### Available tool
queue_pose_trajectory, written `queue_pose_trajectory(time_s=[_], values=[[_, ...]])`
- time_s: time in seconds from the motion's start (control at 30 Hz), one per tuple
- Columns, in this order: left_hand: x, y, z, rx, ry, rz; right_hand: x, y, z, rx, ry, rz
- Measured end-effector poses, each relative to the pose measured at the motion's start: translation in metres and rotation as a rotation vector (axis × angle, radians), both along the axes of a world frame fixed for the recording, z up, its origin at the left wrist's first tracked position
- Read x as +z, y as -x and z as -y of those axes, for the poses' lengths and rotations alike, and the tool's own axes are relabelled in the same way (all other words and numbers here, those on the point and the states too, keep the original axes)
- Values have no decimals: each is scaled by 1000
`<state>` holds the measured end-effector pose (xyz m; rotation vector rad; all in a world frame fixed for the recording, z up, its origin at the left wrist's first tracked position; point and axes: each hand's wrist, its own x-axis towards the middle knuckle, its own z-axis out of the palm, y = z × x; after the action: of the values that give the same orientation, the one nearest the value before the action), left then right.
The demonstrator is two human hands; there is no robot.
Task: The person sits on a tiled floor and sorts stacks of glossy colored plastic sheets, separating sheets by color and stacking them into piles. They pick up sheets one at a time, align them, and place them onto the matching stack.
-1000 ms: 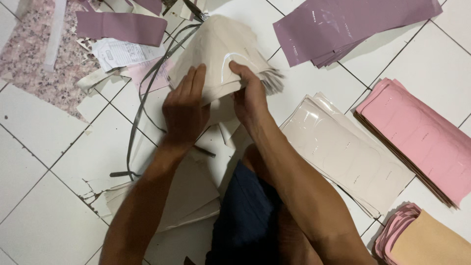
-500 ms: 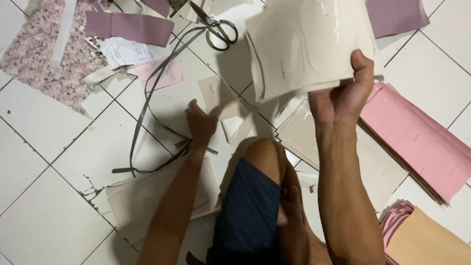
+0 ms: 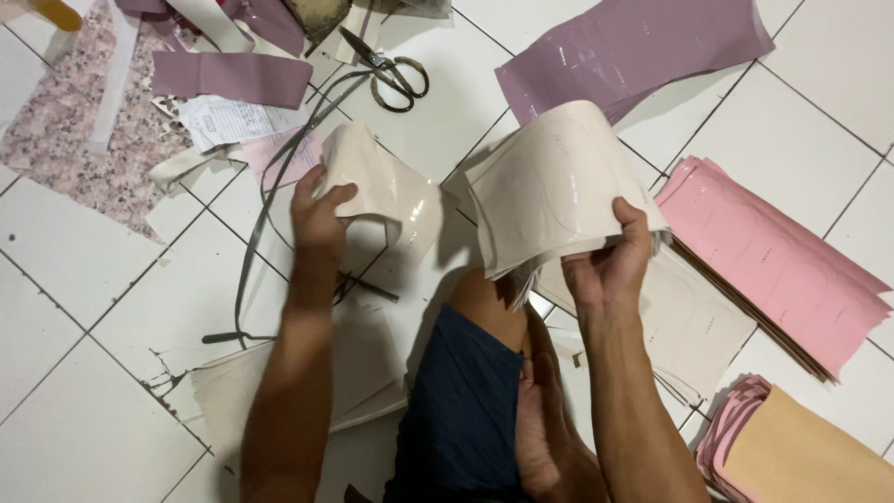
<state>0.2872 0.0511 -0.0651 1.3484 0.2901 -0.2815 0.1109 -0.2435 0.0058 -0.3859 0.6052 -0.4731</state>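
A person seated on a white tiled floor sorts cream faux-leather cut pieces: the left hand pinches a single glossy cream piece between thumb and curled fingers, while the right hand grips a curved stack of cream pieces, fingers closed around its lower edge. Taking the person's bent knee as landmark, the single piece is lifted just left of it, the held stack just right. Judging by the thick stack in hand, most pieces remain to be separated. Scissors lie beyond the knee; pink sheets far right.
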Motion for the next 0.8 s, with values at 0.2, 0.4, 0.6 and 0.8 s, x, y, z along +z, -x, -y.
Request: queue_pose_trajectory(time_s=[0.2,0.4,0.6,0.8], values=[[49,34,-91,126,394,-32,2,-48,-30,184,-110,118],[52,74,-162,363,321,63,-49,-98,-94,206,-111,-3],[75,85,-159,285,26,140,-119,-125,-141,340,327,-572],[111,89,-123,83,99,188,-116,-85,-139,312,752,-616]])
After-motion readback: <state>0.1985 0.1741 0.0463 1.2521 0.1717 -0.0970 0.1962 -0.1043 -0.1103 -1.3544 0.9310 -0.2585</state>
